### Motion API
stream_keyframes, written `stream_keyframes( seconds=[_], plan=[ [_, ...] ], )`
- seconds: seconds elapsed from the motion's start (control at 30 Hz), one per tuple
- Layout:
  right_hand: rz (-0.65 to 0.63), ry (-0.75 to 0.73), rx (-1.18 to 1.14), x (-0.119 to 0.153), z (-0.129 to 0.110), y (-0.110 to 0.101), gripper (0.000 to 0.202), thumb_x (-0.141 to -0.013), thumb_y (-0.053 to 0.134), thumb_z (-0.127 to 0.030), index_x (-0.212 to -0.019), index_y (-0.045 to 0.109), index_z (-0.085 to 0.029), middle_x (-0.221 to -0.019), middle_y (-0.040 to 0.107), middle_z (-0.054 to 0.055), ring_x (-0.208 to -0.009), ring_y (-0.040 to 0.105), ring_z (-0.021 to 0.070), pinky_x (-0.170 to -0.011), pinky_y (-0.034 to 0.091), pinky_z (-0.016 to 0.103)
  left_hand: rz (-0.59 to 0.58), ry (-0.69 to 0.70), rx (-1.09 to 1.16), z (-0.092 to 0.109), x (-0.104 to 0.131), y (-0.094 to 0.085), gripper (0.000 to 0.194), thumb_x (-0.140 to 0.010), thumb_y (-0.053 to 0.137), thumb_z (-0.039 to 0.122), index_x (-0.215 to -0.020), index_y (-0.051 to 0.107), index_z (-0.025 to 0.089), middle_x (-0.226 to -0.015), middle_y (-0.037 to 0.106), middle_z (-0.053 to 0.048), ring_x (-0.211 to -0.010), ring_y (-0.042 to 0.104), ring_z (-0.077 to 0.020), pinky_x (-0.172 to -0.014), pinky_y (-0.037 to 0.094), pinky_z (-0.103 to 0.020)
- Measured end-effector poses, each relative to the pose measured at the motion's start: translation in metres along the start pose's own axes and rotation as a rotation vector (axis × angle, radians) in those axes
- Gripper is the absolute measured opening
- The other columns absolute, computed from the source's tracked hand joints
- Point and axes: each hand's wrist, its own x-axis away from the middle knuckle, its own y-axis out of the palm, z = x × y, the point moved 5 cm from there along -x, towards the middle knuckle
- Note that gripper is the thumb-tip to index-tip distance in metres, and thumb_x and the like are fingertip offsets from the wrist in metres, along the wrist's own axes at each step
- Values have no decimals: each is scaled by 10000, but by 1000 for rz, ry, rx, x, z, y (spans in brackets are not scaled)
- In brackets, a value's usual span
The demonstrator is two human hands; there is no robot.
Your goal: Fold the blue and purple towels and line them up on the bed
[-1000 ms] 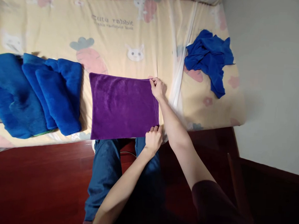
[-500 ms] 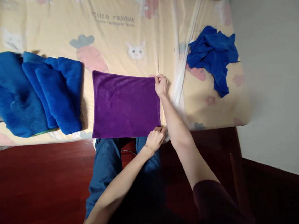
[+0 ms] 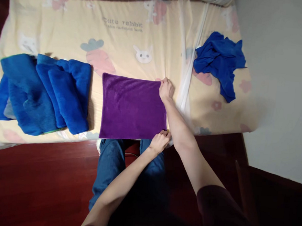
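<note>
From the head view, I saw the purple cloth (image 3: 133,108) spread flat at the near edge of the bed (image 3: 123,63), between a heap of blue plush fabric (image 3: 33,94) and a crumpled blue cloth (image 3: 218,57). The right hand (image 3: 166,89) pinched its far right corner; the left hand (image 3: 160,141), fingers curled, held the near right corner.

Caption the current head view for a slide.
Left hand and right hand grip adjacent corners of a purple cloth, between blue plush fabric and a crumpled blue cloth.
</note>
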Motion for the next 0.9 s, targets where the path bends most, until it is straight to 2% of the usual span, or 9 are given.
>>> stream_keyframes(
  seconds=[0.13, 0.2, 0.27, 0.4, 0.5, 0.57, 0.63, 0.73, 0.9],
  plan=[
    [21, -42, 90, 5, -10, -9, 563, -1081, 304, -552, -1368, 561, -142, -1326, 623, 237, -1264, 608, 378, -1002, 526, 555, 35, 84, 77, -5, 12, -15, 292, -1028, 427, 226, -1236, 629, 191, -1248, 660, -120, -1226, 590, -224, -967, 550, -320],
    [67, -128, 121, 12, -24, -17, 564, -1081, 308, -520, -1461, 503, -152, -1451, 558, 233, -1405, 488, 391, -1101, 452, 602, 123, 117, 97, -23, 20, -34, 343, -1050, 376, 265, -1292, 613, 209, -1334, 642, -102, -1287, 557, -211, -1075, 498, -351],
    [56, -267, 153, 26, -43, -19, 570, -1082, 309, -473, -1545, 429, -163, -1590, 440, 197, -1515, 344, 372, -1206, 324, 630, 245, 69, 72, -57, 25, -59, 410, -1059, 330, 288, -1381, 573, 215, -1467, 577, -101, -1387, 492, -214, -1176, 415, -405],
    [-173, -488, 178, 63, -67, -4, 601, -1074, 329, -433, -1633, 305, -213, -1716, 247, 77, -1601, 155, 282, -1307, 128, 564, 439, -162, -77, -158, 27, -119, 545, -1032, 368, 379, -1518, 463, 152, -1682, 312, -138, -1578, 215, -314, -1271, 214, -570],
    [-235, -395, 151, 68, -53, 5, 638, -1072, 317, -446, -1657, 236, -202, -1727, 213, 73, -1610, 118, 263, -1312, 99, 558, 493, -253, -131, -219, 24, -161, 628, -1006, 390, 449, -1562, 416, 158, -1714, 231, -124, -1602, 124, -329, -1284, 114, -603],
    [-198, -317, 130, 59, -38, 6, 648, -1076, 295, -445, -1662, 211, -181, -1730, 195, 85, -1612, 102, 266, -1312, 84, 564, 516, -299, -138, -245, 21, -183, 664, -996, 379, 486, -1579, 396, 168, -1717, 227, -111, -1606, 110, -320, -1287, 87, -606],
    [-176, -283, 125, 45, -24, 8, 645, -1078, 279, -433, -1663, 205, -170, -1731, 187, 87, -1613, 99, 265, -1315, 67, 559, 541, -338, -144, -262, 17, -196, 690, -994, 353, 514, -1590, 376, 168, -1712, 246, -103, -1607, 113, -303, -1293, 82, -590],
    [-171, -268, 159, 28, -8, 11, 625, -1084, 256, -410, -1664, 208, -185, -1729, 202, 67, -1611, 121, 252, -1322, 56, 544, 571, -373, -161, -277, 10, -205, 718, -998, 310, 542, -1601, 351, 153, -1703, 276, -102, -1606, 132, -276, -1305, 86, -554],
    [-169, -251, 203, 15, -1, 11, 599, -1087, 227, -354, -1654, 241, -162, -1727, 206, 65, -1609, 132, 244, -1322, 60, 538, 585, -366, -159, -284, 5, -208, 749, -1006, 273, 558, -1606, 326, 113, -1705, 263, -122, -1605, 130, -290, -1308, 52, -553]
  ],
)
